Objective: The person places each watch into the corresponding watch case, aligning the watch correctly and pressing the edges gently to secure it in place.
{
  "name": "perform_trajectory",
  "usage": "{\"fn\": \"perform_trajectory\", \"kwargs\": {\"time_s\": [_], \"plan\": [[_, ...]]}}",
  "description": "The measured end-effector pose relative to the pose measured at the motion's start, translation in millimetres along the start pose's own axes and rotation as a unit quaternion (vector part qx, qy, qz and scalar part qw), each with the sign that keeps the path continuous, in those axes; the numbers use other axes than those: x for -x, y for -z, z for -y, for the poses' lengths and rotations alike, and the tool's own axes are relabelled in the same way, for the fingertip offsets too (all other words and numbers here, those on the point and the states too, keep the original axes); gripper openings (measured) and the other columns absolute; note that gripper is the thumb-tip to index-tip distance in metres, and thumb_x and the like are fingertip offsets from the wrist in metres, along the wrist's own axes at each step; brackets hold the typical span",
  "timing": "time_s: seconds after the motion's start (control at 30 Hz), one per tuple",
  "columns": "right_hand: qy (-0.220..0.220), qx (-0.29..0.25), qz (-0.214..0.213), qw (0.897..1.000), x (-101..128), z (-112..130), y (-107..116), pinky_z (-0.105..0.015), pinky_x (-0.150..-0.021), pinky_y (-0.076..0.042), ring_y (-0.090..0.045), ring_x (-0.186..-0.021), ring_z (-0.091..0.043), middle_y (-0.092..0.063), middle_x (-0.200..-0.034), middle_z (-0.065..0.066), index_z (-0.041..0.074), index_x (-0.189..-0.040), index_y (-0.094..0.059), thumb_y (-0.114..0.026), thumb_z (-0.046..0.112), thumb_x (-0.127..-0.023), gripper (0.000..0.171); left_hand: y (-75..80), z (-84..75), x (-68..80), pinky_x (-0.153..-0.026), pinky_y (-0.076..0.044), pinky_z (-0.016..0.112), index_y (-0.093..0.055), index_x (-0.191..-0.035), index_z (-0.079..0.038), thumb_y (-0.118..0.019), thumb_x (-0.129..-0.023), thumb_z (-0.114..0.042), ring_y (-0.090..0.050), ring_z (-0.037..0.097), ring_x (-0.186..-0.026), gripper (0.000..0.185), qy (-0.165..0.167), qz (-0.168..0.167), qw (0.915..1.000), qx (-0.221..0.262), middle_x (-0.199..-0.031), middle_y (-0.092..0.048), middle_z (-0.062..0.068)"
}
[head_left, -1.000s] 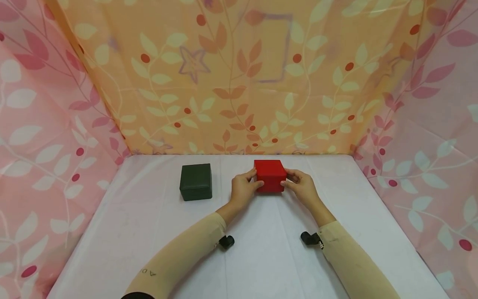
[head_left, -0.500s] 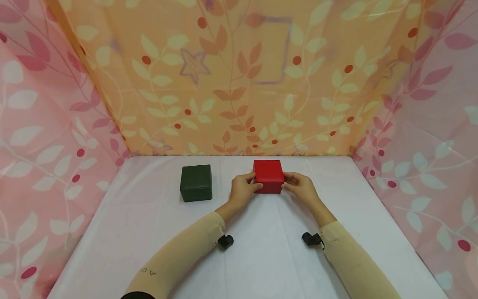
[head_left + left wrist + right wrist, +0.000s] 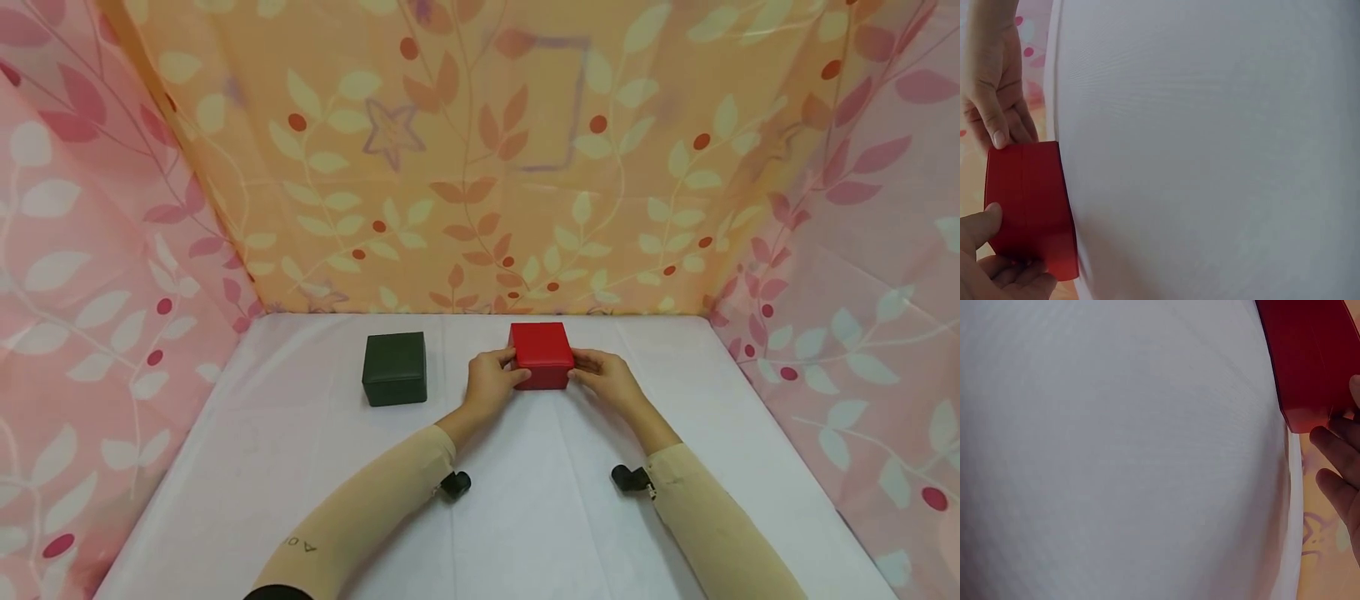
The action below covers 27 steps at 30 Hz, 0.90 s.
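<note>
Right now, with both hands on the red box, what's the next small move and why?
Probably lift the lid a little. The left hand and right hand pinch the red box from opposite sides, it sits flat on the white table, and it looks closed.

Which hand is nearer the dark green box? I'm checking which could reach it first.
Left. The left hand grips the red box on the side facing the dark green box; the right hand holds the red box's far side.

Faint upside-down dark lettering on the left sleeve (image 3: 360,521), only "A" and "D" legible
</note>
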State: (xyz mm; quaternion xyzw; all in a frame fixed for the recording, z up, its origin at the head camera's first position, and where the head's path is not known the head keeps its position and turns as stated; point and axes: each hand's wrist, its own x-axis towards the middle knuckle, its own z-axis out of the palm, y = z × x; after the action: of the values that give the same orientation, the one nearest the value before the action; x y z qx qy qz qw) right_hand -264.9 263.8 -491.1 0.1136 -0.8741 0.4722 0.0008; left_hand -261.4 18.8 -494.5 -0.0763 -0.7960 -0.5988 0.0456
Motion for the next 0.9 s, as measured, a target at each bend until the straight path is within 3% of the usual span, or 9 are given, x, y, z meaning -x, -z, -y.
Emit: {"fn": "perform_trajectory", "kwargs": {"time_s": [0.13, 0.33, 0.63, 0.9], "plan": [[0.007, 0.039, 0.002, 0.999, -0.1, -1.0, 3.4, -0.049, -0.102, -0.053, -0.065, -0.123, -0.033, -0.069, -0.132, -0.016, 0.003, -0.141, -0.061, -0.076, 0.017, -0.094, 0.051, 0.3, -2.2, 0.4, -0.093, -0.057, 0.031, -0.062, -0.135, 0.005, -0.083, -0.085, -0.006, -0.065, 0.024, -0.124, 0.055, 0.010, 0.010, 0.9998, -0.015, -0.131, -0.068, 0.017], [0.023, 0.079, 0.004, 0.997, -0.9, 0.2, 5.0, -0.055, -0.108, -0.047, -0.062, -0.127, -0.036, -0.069, -0.131, -0.015, 0.005, -0.141, -0.061, -0.076, 0.021, -0.094, 0.051, 2.3, -4.4, -0.8, -0.091, -0.057, 0.029, -0.062, -0.136, 0.003, -0.083, -0.086, -0.009, -0.065, 0.023, -0.125, 0.056, 0.019, 0.022, 0.9987, -0.042, -0.133, -0.068, 0.015], [0.027, 0.147, -0.010, 0.989, 2.0, 5.4, 3.3, -0.058, -0.110, -0.043, -0.060, -0.128, -0.035, -0.070, -0.129, -0.014, 0.007, -0.139, -0.063, -0.074, 0.024, -0.095, 0.048, 11.3, -5.4, 1.5, -0.096, -0.057, 0.033, -0.066, -0.134, 0.001, -0.083, -0.087, -0.012, -0.068, 0.027, -0.118, 0.052, -0.003, 0.050, 0.9948, -0.089, -0.129, -0.071, 0.012], [0.032, 0.204, -0.010, 0.978, 8.7, 10.3, 6.3, -0.058, -0.109, -0.044, -0.061, -0.128, -0.036, -0.069, -0.132, -0.013, 0.007, -0.136, -0.065, -0.072, 0.024, -0.096, 0.044, 22.6, -11.0, 5.3, -0.088, -0.060, 0.032, -0.067, -0.134, -0.006, -0.081, -0.089, -0.018, -0.067, 0.027, -0.118, 0.048, 0.003, 0.075, 0.9928, -0.093, -0.127, -0.071, 0.009]]}}
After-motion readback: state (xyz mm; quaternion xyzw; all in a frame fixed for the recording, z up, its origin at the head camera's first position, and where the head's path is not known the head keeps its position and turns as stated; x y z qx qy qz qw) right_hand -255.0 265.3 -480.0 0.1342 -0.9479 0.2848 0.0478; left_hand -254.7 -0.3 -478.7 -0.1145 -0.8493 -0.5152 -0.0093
